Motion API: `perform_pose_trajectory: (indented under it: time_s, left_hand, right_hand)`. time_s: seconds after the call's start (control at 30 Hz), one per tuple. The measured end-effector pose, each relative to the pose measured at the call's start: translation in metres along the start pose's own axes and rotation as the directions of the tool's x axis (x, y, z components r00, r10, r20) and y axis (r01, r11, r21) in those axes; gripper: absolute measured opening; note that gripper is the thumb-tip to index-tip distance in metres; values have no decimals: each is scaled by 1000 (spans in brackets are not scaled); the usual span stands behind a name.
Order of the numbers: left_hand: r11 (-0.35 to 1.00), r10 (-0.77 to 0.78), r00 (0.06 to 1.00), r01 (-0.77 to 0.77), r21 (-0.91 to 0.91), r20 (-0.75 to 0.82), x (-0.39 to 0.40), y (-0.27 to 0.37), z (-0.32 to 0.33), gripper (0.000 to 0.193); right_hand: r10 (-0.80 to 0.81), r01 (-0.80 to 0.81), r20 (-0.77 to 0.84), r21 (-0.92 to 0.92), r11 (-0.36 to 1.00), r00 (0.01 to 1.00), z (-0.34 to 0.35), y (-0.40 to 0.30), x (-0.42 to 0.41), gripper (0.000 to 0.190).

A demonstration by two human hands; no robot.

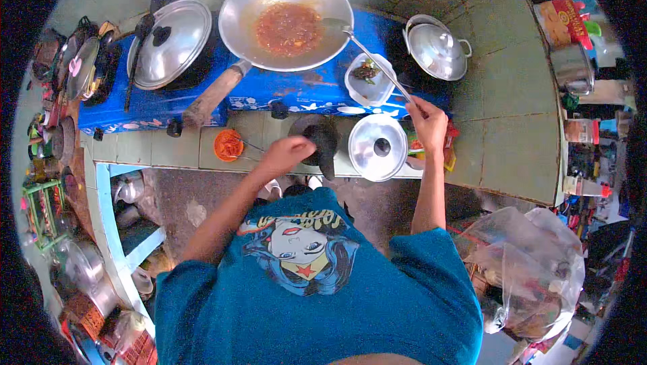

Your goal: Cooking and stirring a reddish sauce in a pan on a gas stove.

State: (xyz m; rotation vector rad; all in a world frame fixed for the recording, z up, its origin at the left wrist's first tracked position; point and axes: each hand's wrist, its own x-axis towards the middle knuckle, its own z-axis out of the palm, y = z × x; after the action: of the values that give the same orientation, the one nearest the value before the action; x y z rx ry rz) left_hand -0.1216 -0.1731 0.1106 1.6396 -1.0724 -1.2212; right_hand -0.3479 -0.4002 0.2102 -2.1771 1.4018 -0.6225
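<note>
My right hand (431, 121) grips the handle of a long metal spatula (379, 64). Its blade rests inside the right wall of a large metal wok (236, 21). Reddish-brown oily sauce (289, 29) lies in the wok's bottom. My left hand (286, 155), slightly blurred and with curled fingers, hovers at a dark stone mortar (306, 125) with a pestle (327, 160). Whether those fingers hold anything is hidden. Left of that hand stands an orange bowl (228, 145) of orange-red paste with a spoon in it. Under the spatula handle, a white plastic container (354, 93) holds dark green food.
The wok sits on a blue gas stove (303, 94), its wooden handle (215, 92) jutting toward me. A lidded pan (177, 46) stands left, a lidded pot (437, 49) right. Near my right hand is another lidded pot (366, 147). The tiled counter's edge (328, 175) runs before me.
</note>
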Motion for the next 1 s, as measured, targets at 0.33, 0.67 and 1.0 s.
perform_pose_trajectory:
  time_s: [0.33,0.67,1.0]
  left_hand:
    - [659,-466,883,301,-689,-60,162,35,101,49]
    - [712,-435,826,72,-699,-358,136,32,111,32]
    - [719,-515,755,123,-684,-405,9,53,94,29]
  right_hand:
    - [-107,107,-6,146,983,994,19,61,20,25]
    - [-232,217,94,150,965,968,27,98,42,24]
    - [-488,448,-77,-291,845,870,66,116,63,23]
